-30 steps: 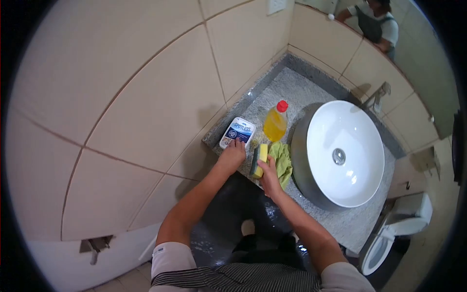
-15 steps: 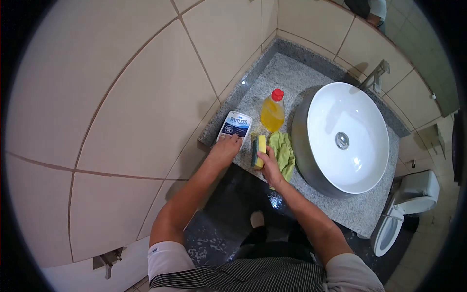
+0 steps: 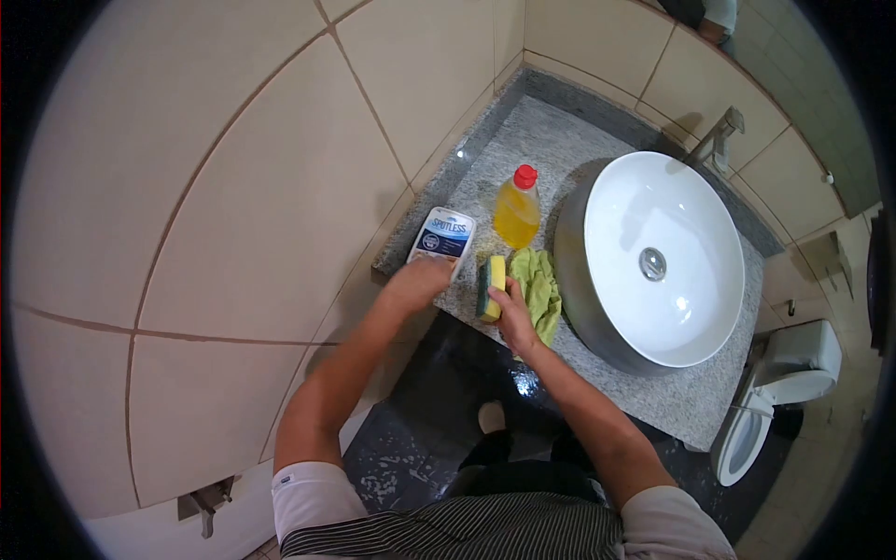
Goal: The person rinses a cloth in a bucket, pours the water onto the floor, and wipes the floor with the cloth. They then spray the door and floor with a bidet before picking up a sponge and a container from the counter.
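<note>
A white and dark-blue pack marked SPOTLESS (image 3: 445, 232) lies on the granite counter near the wall. My left hand (image 3: 416, 283) is over its lower end, fingers curled in and mostly hidden beneath the knuckles. Whatever those fingers hold, if anything, does not show. My right hand (image 3: 512, 319) grips a yellow sponge with a dark green scouring side (image 3: 494, 287), held on edge just right of the pack. A crumpled lime-green cloth (image 3: 537, 285) lies right beside that hand. Behind the sponge stands a bottle of yellow liquid (image 3: 516, 217) with a red cap.
A round white basin (image 3: 616, 289) rises from the granite counter (image 3: 653, 406) on the right, with a metal faucet (image 3: 719, 138) behind it. Tiled wall (image 3: 252, 233) borders the counter on the left. A toilet (image 3: 775, 401) stands on the floor to the far right.
My left hand has curled its fingers in and turned over the pack's lower end, where they lay stretched out before. My right hand keeps its hold on the sponge. The view shifts slightly.
</note>
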`<state>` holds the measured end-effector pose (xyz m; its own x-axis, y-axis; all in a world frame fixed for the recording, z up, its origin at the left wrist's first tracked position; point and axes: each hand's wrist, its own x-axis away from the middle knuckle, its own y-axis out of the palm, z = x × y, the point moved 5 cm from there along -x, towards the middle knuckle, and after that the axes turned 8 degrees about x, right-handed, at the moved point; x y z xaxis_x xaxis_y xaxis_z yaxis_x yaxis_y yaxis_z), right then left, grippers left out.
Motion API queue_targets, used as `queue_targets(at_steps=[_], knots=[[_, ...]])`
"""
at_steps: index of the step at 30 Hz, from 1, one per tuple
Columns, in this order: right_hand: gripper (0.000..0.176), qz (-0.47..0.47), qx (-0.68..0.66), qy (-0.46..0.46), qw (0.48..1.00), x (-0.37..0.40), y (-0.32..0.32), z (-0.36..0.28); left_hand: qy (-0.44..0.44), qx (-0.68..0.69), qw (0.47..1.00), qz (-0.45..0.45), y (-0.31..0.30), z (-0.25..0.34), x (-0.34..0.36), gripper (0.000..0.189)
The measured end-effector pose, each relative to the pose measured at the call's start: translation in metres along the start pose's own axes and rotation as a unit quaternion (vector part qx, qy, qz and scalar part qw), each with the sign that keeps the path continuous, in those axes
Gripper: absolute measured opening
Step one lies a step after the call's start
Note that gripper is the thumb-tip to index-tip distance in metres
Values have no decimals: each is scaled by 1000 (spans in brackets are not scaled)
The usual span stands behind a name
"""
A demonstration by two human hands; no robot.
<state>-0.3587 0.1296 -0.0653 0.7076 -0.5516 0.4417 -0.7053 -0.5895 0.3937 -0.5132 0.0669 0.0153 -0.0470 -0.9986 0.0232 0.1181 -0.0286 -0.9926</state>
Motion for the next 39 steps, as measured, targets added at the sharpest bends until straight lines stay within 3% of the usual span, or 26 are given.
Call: queue_targets(at_steps=[5,8,10,11,13,20,22,26,28,33,37,39], knots=[[49,2,4,-5,1000,-16,-5,13,-55,72,996,-14,-24,-33,1,19],[47,1,-42,-23,999,-16,4,7,-96,119,988,36,-36,-10,-15,29],[46,0,-70,-18,997,-15,8,7,-199,92,969,117,-42,7,-27,40],[46,0,-72,-40,997,-15,7,9,-198,92,969,117,-36,9,-37,40],[45,-1,-73,-65,995,-14,4,10,-132,113,957,231,-30,1,-62,28],[47,1,-107,-70,992,-8,1,6,-43,166,960,223,28,-43,-99,13],[43,13,-91,-82,992,-9,-3,8,-33,164,933,320,20,-38,-91,14],[39,8,-56,-71,996,0,0,0,-49,148,947,280,14,-33,-90,15],[37,12,-70,-77,994,-1,0,0,-39,152,940,304,12,-35,-95,16],[37,-12,-21,-83,996,-9,-5,9,-9,136,966,221,17,-37,-108,20],[36,12,-85,-73,994,-6,-2,5,1,141,969,203,12,-35,-111,23],[35,17,-83,-72,994,-7,-3,6,-93,133,970,183,9,-38,-106,25]])
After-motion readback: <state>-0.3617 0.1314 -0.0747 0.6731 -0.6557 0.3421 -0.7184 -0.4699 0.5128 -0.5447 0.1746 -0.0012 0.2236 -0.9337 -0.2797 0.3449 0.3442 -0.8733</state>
